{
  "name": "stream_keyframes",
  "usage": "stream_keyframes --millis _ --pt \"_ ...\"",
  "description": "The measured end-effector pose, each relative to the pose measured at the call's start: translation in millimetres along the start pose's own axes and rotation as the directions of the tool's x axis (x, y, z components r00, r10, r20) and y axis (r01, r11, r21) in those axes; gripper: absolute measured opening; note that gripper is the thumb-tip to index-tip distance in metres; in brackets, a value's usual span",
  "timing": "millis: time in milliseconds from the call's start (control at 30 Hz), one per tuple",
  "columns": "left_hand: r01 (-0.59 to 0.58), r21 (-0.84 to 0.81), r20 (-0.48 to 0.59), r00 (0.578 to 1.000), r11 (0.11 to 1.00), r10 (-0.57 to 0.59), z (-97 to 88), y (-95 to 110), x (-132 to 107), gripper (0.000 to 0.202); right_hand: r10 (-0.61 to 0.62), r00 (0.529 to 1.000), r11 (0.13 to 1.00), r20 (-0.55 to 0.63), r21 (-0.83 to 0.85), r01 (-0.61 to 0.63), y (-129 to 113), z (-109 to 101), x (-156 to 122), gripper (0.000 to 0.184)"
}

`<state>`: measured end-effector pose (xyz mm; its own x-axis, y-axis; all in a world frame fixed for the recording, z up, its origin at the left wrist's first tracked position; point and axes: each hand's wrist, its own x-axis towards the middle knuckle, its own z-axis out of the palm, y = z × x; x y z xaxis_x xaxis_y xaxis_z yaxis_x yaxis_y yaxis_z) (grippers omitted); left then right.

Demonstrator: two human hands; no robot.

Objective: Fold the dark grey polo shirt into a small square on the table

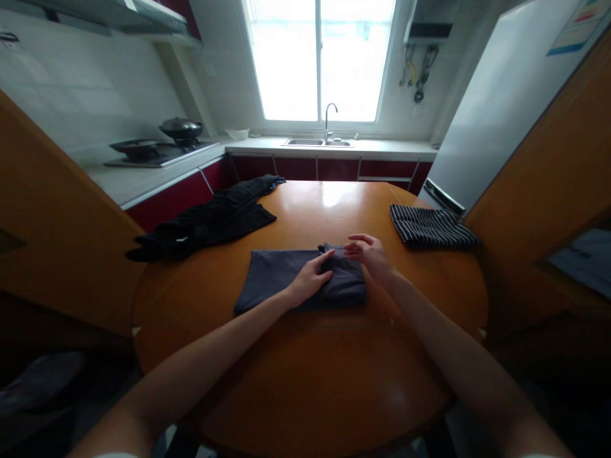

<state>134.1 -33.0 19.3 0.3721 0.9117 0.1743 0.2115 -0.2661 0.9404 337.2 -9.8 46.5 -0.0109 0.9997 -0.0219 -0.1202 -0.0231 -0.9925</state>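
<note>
A dark grey garment [277, 277], folded into a flat rectangle, lies in the middle of the round wooden table [310, 381]. My left hand [310, 278] rests flat on its right part, fingers stretched out and pointing right. My right hand [368, 253] hovers at the garment's far right corner, where a small fold of cloth sticks up. Its fingers are loosely curled and apart, just touching or just above that corner, and nothing shows inside them.
A crumpled black garment [210, 219] lies at the table's far left edge. A folded striped cloth [429, 227] sits at the far right. Behind are a counter with a sink [317, 142], a stove with a pan [179, 129], and a white fridge [496, 108] on the right.
</note>
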Motion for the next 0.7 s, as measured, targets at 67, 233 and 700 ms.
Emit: stream_keyframes --millis 67,233,700 --pt "0.025 -0.008 0.013 1.0 1.0 -0.025 -0.4 2.3 -0.9 0.07 -0.143 0.985 0.965 -0.093 -0.235 0.118 5.9 -14.7 10.5 0.024" --pt "0.075 -0.083 0.032 0.997 0.994 -0.073 -1.8 4.0 -1.8 0.078 -0.317 0.947 0.766 -0.05 -0.603 0.224 35.9 -21.0 25.2 0.04" --pt "0.0 -0.452 -0.055 0.998 0.892 -0.028 -33.2 50.5 -11.0 0.089 -0.617 0.78 0.65 0.105 -0.491 0.58 -0.6 12.1 -24.8 0.05"
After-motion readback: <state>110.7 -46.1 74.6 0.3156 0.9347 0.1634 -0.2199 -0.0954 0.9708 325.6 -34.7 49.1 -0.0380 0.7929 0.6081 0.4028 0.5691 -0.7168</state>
